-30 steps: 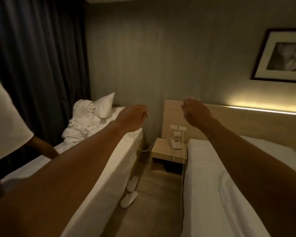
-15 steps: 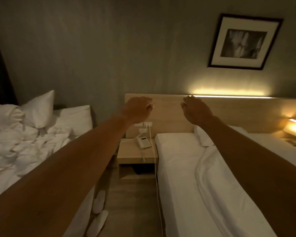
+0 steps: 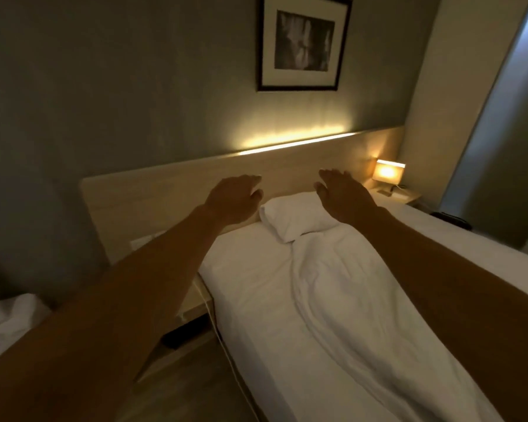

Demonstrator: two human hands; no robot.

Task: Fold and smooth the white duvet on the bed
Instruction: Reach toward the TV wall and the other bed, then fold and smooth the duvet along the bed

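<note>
Both hands are stretched out ahead at arm's length, palms down, and neither has hold of anything. The left hand (image 3: 235, 197) has its fingers loosely curled and hangs in the air in front of the wooden headboard (image 3: 165, 196), over the head-end left corner of the bed (image 3: 250, 269). The right hand (image 3: 343, 193) is flatter, fingers spread a little, and hovers above the white pillow (image 3: 290, 217) without clearly touching it. Judging by this pose, the arms are reaching out toward the bedding, and no grip has begun.

The white duvet (image 3: 363, 315) lies bunched into a long rumpled ridge down the middle of the bed, running from just below the pillow toward the foot end. Its top end touches the pillow's lower edge. The left strip of the mattress sheet is bare beside it, and the right arm hides part of its right side. It probably sits heaped like this because it has yet to be spread out, so folding and smoothing are not yet started.

Beyond the bed's right edge, a lit lamp (image 3: 387, 175) stands on a bedside stand near the headboard's right end; a framed picture (image 3: 304, 41) hangs on the wall above
</note>
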